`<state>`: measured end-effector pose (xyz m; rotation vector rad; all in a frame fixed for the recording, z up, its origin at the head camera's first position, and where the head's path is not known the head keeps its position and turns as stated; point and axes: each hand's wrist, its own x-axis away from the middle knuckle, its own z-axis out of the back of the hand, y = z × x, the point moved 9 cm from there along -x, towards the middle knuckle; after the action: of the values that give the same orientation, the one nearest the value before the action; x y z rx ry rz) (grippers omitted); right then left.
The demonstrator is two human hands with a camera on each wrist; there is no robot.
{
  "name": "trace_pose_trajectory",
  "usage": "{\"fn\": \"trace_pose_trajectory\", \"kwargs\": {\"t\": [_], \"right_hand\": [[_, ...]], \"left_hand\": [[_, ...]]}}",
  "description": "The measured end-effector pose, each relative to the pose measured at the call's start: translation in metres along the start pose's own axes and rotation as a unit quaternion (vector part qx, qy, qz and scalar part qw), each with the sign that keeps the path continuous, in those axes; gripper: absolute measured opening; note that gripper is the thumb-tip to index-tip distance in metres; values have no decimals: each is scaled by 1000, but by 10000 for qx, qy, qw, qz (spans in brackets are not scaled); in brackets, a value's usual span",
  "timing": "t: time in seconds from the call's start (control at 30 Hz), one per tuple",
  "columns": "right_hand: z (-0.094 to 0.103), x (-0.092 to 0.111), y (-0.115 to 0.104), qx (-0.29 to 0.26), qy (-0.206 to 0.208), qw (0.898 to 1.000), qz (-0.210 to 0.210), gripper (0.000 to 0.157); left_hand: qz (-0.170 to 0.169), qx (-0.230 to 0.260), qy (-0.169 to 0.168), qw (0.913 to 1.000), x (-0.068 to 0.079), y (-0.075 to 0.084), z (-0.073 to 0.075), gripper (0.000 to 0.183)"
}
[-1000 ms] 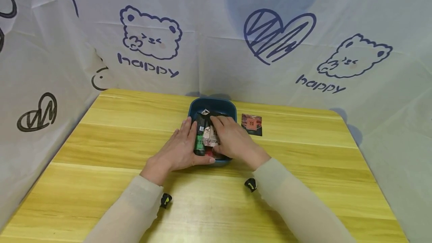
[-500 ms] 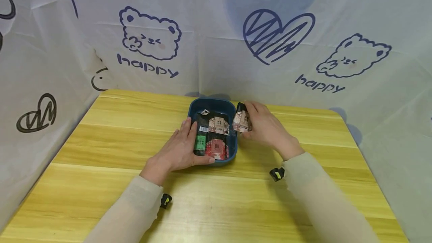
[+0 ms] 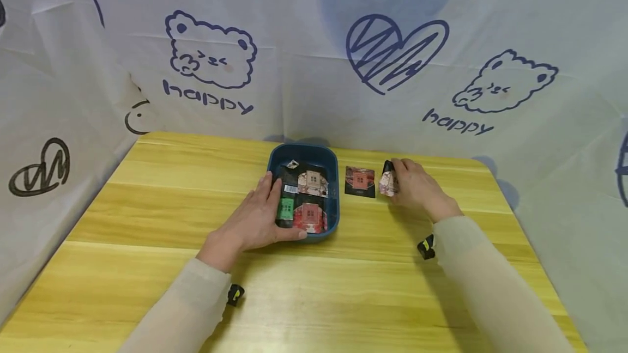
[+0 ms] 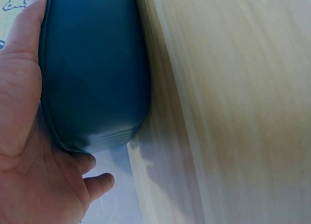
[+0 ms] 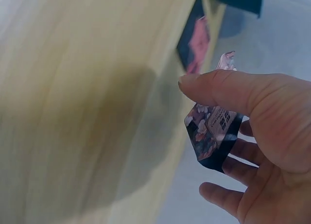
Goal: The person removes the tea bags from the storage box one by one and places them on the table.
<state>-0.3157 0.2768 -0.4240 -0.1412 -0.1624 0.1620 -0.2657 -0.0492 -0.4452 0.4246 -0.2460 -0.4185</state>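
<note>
My left hand (image 3: 250, 214) rests against the near left corner of a blue plastic bin (image 3: 337, 189), its straight fingers along the left rim and its thumb on the front rim. The left wrist view shows the palm beside the bin's outer wall (image 4: 97, 63). Over the table to the right, my right hand (image 3: 417, 189) pinches a small dark sachet with a pink floral print (image 5: 199, 134) between thumb and fingers. A red-and-black square sachet (image 3: 360, 180) lies flat between the bin and that hand.
Several sachets lie in the bin, among them a beige-labelled one (image 3: 313, 181), a red one (image 3: 310, 218) and a green one (image 3: 285, 208). The wooden table (image 3: 304, 293) ends at the back against a white cloth (image 3: 304, 91) with drawings.
My right hand has come out of the bin with the floral sachet and carried it right, past the flat sachet on the table. The left hand stays at the bin. The head view has shifted slightly.
</note>
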Motion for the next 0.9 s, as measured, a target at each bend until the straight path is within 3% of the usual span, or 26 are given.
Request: {"fn": "trace_pose_trajectory", "kwargs": {"t": [0.33, 0.9], "right_hand": [[-19, -9, 19, 163, -329, 9993, -110, 101], [-25, -20, 19, 107, -1060, 9943, 44, 103]], "left_hand": [[-18, -18, 1, 10000, 0, -2, -2, 138], [-8, -10, -13, 10000, 0, -1, -1, 136]]}}
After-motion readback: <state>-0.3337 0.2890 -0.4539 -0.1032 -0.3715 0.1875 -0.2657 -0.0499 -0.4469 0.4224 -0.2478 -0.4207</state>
